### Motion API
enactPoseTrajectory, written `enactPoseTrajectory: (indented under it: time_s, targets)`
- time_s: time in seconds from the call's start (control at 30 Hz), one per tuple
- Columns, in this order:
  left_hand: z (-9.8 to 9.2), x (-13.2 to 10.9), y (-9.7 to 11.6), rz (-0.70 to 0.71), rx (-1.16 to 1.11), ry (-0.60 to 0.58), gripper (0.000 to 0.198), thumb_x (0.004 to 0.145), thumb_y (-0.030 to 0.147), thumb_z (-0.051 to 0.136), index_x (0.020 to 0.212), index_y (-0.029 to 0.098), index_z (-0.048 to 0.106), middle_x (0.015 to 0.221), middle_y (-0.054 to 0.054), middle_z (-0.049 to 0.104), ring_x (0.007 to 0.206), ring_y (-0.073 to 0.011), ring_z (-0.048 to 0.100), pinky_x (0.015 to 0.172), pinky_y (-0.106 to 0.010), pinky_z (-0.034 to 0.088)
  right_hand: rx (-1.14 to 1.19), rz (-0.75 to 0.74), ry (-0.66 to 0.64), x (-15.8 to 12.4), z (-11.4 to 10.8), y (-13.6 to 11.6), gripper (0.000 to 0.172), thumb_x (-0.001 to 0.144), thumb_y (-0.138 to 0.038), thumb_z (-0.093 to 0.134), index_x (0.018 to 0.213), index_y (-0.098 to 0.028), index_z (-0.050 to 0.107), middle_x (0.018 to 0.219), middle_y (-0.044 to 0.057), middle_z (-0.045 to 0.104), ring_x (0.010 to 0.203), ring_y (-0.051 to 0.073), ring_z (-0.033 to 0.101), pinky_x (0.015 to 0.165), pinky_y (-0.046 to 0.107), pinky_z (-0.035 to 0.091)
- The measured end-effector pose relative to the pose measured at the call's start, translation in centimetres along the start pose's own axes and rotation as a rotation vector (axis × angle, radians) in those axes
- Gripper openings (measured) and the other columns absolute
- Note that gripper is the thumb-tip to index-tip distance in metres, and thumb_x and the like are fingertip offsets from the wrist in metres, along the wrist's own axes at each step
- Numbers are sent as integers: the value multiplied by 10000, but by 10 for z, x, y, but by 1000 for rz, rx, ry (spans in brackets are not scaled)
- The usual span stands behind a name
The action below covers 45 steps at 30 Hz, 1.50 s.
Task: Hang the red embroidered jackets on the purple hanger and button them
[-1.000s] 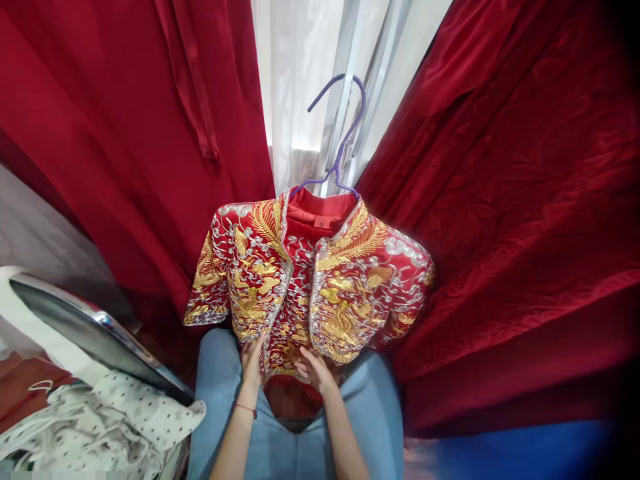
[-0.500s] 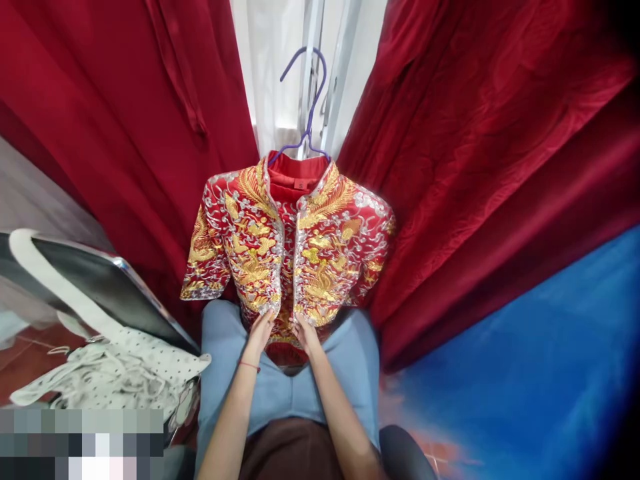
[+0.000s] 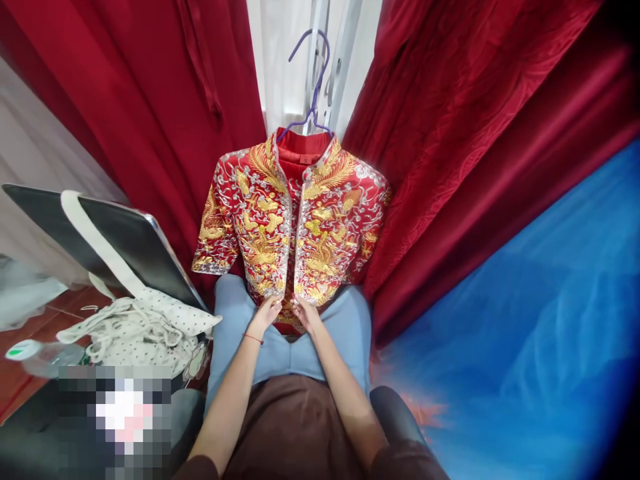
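Red curtains (image 3: pixel 175 120) flank the embroidered jacket (image 3: pixel 325 227), front lined up but not fastened yet
Purple hanger (image 3: pixel 314 109)'s in at the jacket's collar; left hand (image 3: pixel 267 312) and right hand (image 3: pixel 306 313) have fingers pinched on its lower front edges, small gap between.

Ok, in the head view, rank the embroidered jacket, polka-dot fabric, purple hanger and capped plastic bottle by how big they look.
1. Embroidered jacket
2. Polka-dot fabric
Smaller than both, but too unsure to rank: purple hanger and capped plastic bottle. The hanger's lower part is hidden, and the bottle's outline is unclear.
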State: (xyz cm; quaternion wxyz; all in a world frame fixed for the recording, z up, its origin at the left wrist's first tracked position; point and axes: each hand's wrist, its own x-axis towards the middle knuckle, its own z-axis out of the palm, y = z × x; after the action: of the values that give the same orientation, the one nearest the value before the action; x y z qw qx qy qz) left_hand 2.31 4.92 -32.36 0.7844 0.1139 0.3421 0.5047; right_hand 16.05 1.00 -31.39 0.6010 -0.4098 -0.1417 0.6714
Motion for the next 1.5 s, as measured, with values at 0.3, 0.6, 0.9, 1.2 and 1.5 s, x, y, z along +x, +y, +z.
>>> enactPoseTrajectory:
  time_s: [0.3,0.6,0.9,1.2,1.5]
  targets:
    - [5,-6,-12,-55,-10,-192,299,789,120,764,643,156,506,509,98,330,444,-23,303,502,-183,328,-58,23,-62,-11,-12,-5,299,546,-246,883,788,-161,729,760,35,750,633,108,618,598,217,460]
    - [7,-5,-13,-154,-6,-214,375,925,141,626,617,185,418,498,105,208,422,-42,287,523,-173,377,-16,-94,-71,-5,6,8,334,547,-279,870,820,-196,697,729,-17,713,640,119,595,645,251,469]
    - [-8,-15,-2,-206,61,-232,266,840,76,708,698,159,498,553,95,275,453,-34,305,451,-155,293,-23,-101,-61,-3,2,10,392,527,-290,891,860,-206,702,794,-11,730,653,116,605,637,247,463]
    - [-13,-8,-2,-171,104,-242,334,748,183,831,666,156,508,515,111,302,442,-21,295,489,-164,332,-48,-65,-97,-11,10,11,396,504,-292,903,826,-190,697,724,-6,710,620,109,586,594,236,439]
    - [-14,-8,-7,-137,102,-244,330,710,228,861,668,148,543,494,114,329,444,-20,324,531,-182,365,-51,-68,-106,-13,10,11,371,517,-304,894,806,-185,695,707,-8,695,617,107,580,583,226,438]
